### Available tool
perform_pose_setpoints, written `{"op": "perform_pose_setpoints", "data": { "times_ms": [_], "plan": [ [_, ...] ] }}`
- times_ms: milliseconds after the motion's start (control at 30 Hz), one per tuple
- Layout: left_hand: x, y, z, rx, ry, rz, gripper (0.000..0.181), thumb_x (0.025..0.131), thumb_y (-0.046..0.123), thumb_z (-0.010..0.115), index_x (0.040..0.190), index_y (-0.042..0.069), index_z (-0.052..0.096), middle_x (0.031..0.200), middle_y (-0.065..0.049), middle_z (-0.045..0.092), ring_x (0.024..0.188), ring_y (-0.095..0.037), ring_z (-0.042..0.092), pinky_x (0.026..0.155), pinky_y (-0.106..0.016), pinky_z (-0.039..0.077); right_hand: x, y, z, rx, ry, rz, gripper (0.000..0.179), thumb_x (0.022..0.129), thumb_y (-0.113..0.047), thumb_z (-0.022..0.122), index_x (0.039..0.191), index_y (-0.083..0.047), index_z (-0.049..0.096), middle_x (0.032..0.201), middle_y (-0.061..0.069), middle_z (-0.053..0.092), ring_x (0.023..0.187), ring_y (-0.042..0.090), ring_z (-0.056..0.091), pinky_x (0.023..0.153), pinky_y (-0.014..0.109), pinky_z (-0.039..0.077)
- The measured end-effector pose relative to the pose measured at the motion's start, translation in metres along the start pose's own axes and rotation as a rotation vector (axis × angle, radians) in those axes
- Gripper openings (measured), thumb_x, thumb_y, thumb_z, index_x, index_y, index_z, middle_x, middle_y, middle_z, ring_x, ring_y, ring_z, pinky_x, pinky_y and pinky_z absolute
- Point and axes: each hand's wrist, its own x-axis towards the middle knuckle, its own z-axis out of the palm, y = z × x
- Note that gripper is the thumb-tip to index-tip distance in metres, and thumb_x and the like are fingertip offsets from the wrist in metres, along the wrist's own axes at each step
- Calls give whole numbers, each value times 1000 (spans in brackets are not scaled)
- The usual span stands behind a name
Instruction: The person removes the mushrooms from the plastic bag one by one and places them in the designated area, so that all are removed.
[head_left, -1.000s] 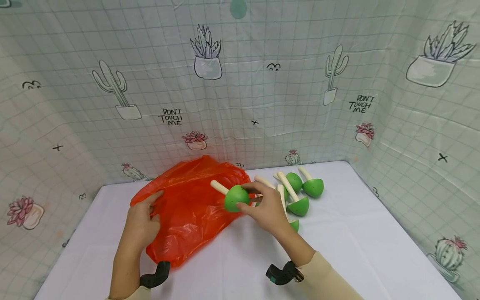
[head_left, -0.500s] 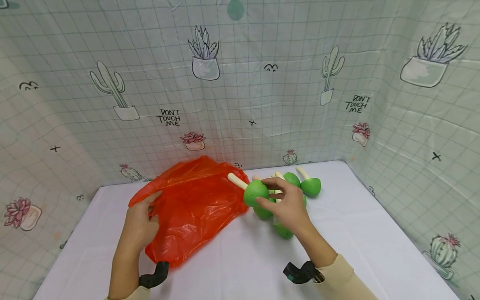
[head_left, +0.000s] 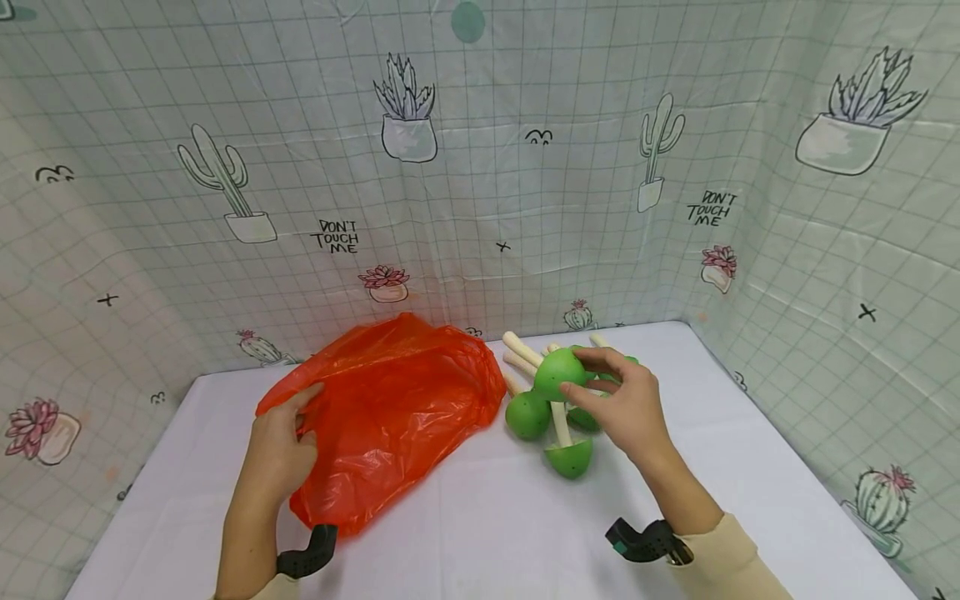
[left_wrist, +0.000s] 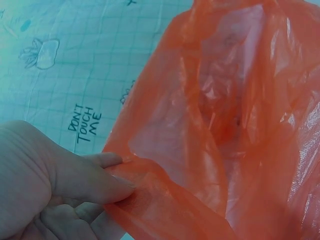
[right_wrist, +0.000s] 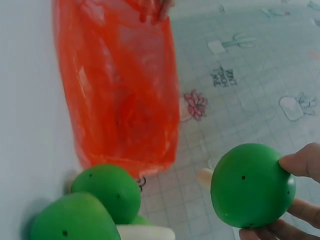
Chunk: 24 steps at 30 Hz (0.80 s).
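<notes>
My left hand point(head_left: 281, 442) pinches the rim of a red plastic bag point(head_left: 397, 408) between thumb and fingers; the left wrist view shows the thin film point(left_wrist: 165, 195) under the thumb. With its mouth partly spread, the bag lies on the table's left half. My right hand point(head_left: 626, 404) holds a toy mushroom point(head_left: 558, 375) by its round green cap point(right_wrist: 252, 185), above the other mushrooms. The cream stem of the held one points up and to the left. Below it lie several more mushrooms, one with its cap point(head_left: 570, 458) nearest me and another cap point(head_left: 528, 415) near the bag.
A white cloth covers the table point(head_left: 465, 517). Behind and at both sides hangs a grid-patterned curtain point(head_left: 465, 192) printed with cacti and potted plants. Black cameras are strapped at the left wrist point(head_left: 309, 552) and right wrist point(head_left: 641, 542).
My right hand has moved right with the mushroom, from in front of the bag to over the other mushrooms. My left hand has kept its place on the bag.
</notes>
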Motion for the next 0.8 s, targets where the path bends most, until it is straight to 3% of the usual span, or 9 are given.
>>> {"op": "perform_pose_setpoints", "data": {
  "times_ms": [167,267,433,533,800],
  "plan": [
    [0,0,0,6,1,-3,68,97,-11,59,160,-1,38,152,-33,45,130,-54,52,99,-62,52,-2,8,-17,-20,34,11,45,89,-7,84,130,1,69,131,15,70,117,26,67,92,22,58],
    [0,0,0,5,-2,-6,67,97,-10,58,160,-1,38,152,-33,46,130,-54,52,99,-62,52,-3,13,-27,-35,62,27,44,89,-7,83,130,1,69,129,16,70,113,18,67,89,16,57],
    [0,0,0,6,-6,-8,68,97,-10,58,161,-1,37,153,-32,45,131,-54,51,99,-61,52,-5,23,-43,-30,95,77,43,91,-8,82,131,3,68,128,20,68,98,3,70,85,16,58],
    [0,0,0,3,-6,-9,68,97,-10,59,161,-1,37,154,-32,45,131,-54,51,99,-61,51,-9,31,-51,-33,105,112,44,92,-10,81,132,3,67,129,22,67,91,0,72,83,16,58],
    [1,1,2,4,-6,-10,68,97,-10,59,161,-1,37,154,-32,45,131,-54,51,99,-62,51,-20,52,-69,-91,136,177,47,92,-16,82,134,0,67,131,21,68,91,-5,70,80,14,58]
  ]
}}
